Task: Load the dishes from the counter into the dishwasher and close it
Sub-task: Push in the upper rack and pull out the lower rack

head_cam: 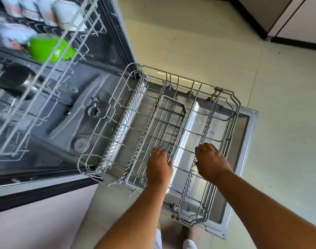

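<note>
Head view: two hands, left (159, 165) and right (211, 161), fingers relaxed, over one lower rack (117, 105).

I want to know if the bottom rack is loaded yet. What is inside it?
No dishes show in the lower rack, only a wire insert basket. The left hand and right hand reach into it, hiding small patches.

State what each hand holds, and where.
Both the left hand and right hand rest on the lower rack's wires; whether fingers curl round them cannot be told.
</note>
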